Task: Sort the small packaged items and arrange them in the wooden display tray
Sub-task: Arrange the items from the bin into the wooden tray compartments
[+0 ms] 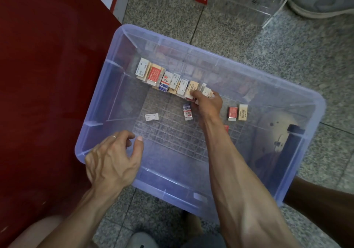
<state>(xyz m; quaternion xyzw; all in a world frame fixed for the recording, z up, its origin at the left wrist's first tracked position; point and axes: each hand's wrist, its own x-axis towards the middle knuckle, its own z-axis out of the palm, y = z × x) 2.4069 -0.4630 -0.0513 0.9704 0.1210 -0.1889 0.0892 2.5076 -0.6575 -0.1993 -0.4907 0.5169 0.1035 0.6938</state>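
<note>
While your right hand [207,104] pinches small packaged erasers [193,89] mid-frame, your left hand [113,157] rests loosely curled, holding nothing. Both sit over the translucent blue plastic bin [92,125].

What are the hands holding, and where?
Right hand pinches small packets at the row's end. Left hand rests on the bin rim, holding nothing.

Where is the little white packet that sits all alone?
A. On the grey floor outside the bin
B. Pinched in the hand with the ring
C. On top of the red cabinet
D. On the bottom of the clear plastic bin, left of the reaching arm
D: the lone white packet lies flat on the bottom of the clear plastic bin, left of the right hand and apart from the row of packets.
</note>
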